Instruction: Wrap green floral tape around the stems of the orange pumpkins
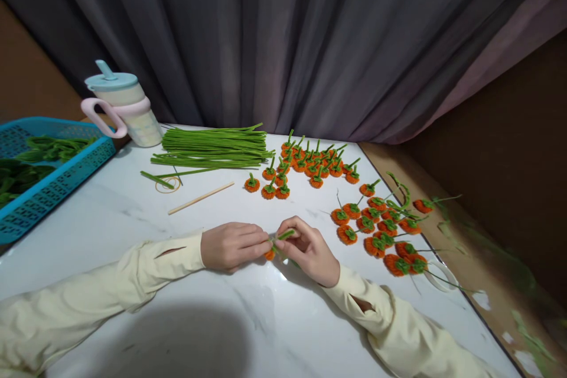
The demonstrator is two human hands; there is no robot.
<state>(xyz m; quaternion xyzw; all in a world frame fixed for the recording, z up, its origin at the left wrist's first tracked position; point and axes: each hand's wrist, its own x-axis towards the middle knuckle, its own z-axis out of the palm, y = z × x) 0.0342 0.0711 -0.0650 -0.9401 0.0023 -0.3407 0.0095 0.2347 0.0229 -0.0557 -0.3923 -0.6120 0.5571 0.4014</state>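
Note:
My left hand (233, 245) and my right hand (310, 250) meet fingertip to fingertip low on the white table (110, 230). Between them they pinch a small orange pipe-cleaner pumpkin (270, 254) with a green stem (286, 234) that sticks up from my right fingers. Both hands are closed on it. Several finished orange pumpkins with green tops lie to the right (376, 230) and further back (310, 162). A bundle of green pipe cleaners (212, 147) lies behind the hands.
A thin wooden stick (201, 198) and a rubber band (168, 185) lie left of centre. A pastel cup with a pink handle (124, 106) stands at the back left, beside a blue basket of green leaves (57, 174). A dark curtain (283, 35) hangs behind.

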